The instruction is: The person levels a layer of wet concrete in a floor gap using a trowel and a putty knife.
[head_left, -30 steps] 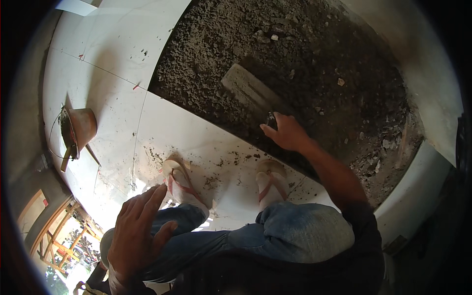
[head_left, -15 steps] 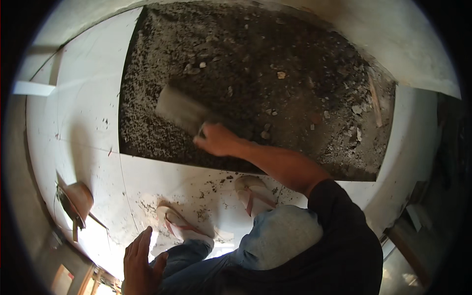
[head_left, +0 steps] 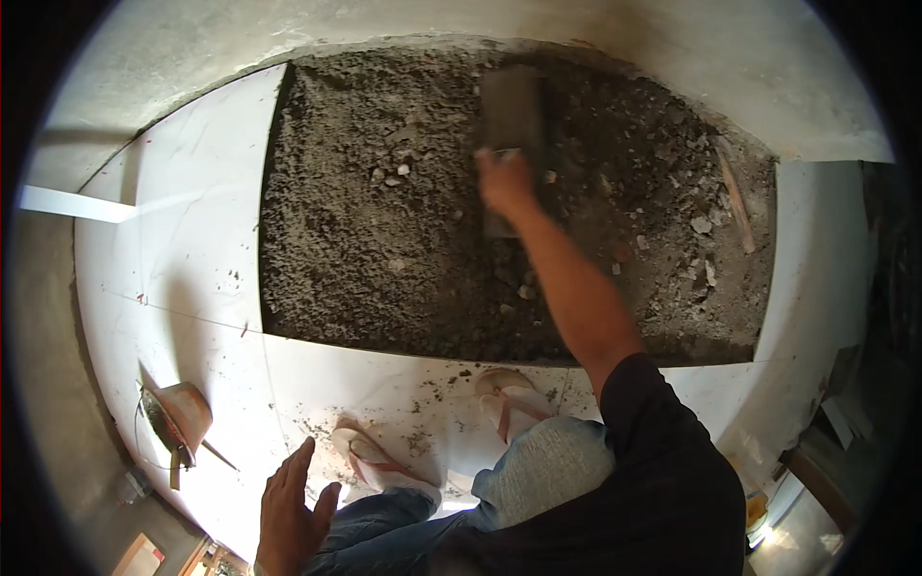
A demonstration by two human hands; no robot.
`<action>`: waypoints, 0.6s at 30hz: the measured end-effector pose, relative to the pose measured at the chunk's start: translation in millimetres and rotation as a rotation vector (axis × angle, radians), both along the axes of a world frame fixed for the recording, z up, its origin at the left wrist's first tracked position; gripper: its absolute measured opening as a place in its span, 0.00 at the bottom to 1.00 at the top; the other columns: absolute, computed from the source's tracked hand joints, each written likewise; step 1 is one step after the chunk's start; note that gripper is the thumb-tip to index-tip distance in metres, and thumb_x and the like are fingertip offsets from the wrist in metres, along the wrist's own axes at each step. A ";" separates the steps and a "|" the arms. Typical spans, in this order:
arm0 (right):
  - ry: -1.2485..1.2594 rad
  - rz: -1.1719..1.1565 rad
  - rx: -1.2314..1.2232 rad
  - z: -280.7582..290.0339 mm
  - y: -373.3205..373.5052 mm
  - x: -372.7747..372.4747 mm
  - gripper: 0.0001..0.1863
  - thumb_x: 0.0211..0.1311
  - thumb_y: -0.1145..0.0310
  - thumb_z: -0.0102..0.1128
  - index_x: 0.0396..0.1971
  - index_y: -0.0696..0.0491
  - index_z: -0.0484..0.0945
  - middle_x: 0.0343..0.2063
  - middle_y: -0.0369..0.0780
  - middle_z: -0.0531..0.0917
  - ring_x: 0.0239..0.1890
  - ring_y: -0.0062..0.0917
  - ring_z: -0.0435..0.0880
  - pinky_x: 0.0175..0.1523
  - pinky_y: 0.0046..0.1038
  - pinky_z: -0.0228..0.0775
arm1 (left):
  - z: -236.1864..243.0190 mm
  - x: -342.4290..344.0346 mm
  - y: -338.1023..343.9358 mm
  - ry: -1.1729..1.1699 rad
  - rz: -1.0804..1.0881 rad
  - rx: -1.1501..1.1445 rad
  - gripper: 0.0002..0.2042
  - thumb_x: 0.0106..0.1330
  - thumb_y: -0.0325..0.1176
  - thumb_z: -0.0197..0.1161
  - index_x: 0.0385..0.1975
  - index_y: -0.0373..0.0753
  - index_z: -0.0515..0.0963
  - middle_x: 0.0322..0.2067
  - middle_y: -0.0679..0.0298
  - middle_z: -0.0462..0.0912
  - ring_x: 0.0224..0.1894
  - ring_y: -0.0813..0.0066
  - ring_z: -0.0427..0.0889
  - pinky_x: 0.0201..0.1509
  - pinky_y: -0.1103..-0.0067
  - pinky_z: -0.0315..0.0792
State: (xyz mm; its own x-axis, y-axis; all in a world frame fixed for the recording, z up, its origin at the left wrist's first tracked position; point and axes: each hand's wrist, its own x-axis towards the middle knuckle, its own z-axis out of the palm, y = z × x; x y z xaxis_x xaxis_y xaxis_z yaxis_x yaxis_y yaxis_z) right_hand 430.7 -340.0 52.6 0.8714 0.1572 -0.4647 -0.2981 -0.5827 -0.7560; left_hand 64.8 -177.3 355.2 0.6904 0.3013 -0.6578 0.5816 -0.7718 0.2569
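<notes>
My right hand (head_left: 506, 184) is closed round the handle of a flat rectangular trowel (head_left: 512, 108), slightly blurred, over the rough dark mortar bed (head_left: 355, 250). The blade reaches away from me, beyond my fingers, in the upper middle of the bed. Part of it is hidden under the hand. Down at the lower left my left hand (head_left: 293, 514) is held in the air with its fingers apart and nothing in it, near my bent knee.
White floor tiles (head_left: 182, 230) border the mortar on the left, near and right sides; a plastered wall (head_left: 432, 24) stands behind. A bucket (head_left: 181, 420) with a tool handle rests at left. Stones (head_left: 702, 225) and a wood strip (head_left: 736, 200) lie in the bed. My sandalled feet (head_left: 370, 456) are on the tiles.
My right hand has carried the trowel rightward and away, and the blade has turned from pointing left to pointing away from me. The left hand stays open; the view has shifted a little.
</notes>
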 end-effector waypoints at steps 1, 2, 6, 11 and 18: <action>0.176 -0.179 0.156 12.8 -13.0 16.2 0.32 0.68 0.48 0.50 0.45 0.69 0.69 0.34 0.50 0.79 0.34 0.37 0.81 0.37 0.44 0.73 | -0.2 -5.3 0.9 -0.003 0.004 0.015 0.32 0.57 0.32 0.67 0.63 0.36 0.64 0.53 0.50 0.76 0.55 0.54 0.75 0.60 0.66 0.67; 0.168 -0.176 0.166 5.1 -17.0 23.4 0.32 0.68 0.48 0.50 0.45 0.69 0.69 0.34 0.50 0.79 0.34 0.37 0.81 0.37 0.44 0.73 | -1.2 -9.6 0.8 0.035 0.023 -0.005 0.32 0.57 0.33 0.67 0.63 0.36 0.64 0.53 0.50 0.76 0.55 0.54 0.75 0.59 0.66 0.67; 0.167 -0.030 0.193 -9.8 10.9 21.2 0.36 0.68 0.51 0.54 0.55 0.71 0.59 0.29 0.45 0.75 0.27 0.27 0.78 0.28 0.38 0.71 | 0.3 -11.3 -0.8 0.124 -0.003 -0.027 0.31 0.59 0.36 0.65 0.62 0.35 0.64 0.53 0.49 0.76 0.55 0.53 0.75 0.59 0.65 0.67; 0.301 0.078 0.360 -0.8 45.1 10.3 0.44 0.67 0.48 0.54 0.62 0.70 0.47 0.32 0.44 0.74 0.28 0.22 0.77 0.25 0.33 0.69 | 8.9 1.9 -2.4 0.081 0.086 -0.064 0.30 0.61 0.39 0.63 0.62 0.36 0.64 0.55 0.49 0.74 0.56 0.51 0.74 0.61 0.64 0.65; 0.133 0.109 0.360 -9.9 59.7 29.0 0.33 0.65 0.50 0.56 0.43 0.71 0.64 0.22 0.43 0.75 0.18 0.25 0.75 0.20 0.34 0.66 | 1.3 -6.2 3.7 0.065 -0.010 -0.018 0.30 0.59 0.35 0.66 0.62 0.38 0.66 0.52 0.50 0.77 0.53 0.53 0.77 0.57 0.66 0.70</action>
State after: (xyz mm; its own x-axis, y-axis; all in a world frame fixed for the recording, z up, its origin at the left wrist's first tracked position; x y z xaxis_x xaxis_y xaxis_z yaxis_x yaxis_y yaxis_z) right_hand 459.7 -280.2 42.7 0.7765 0.4187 -0.4710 -0.3588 -0.3207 -0.8766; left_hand 58.6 -173.6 356.5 0.6490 0.2821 -0.7066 0.5896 -0.7734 0.2327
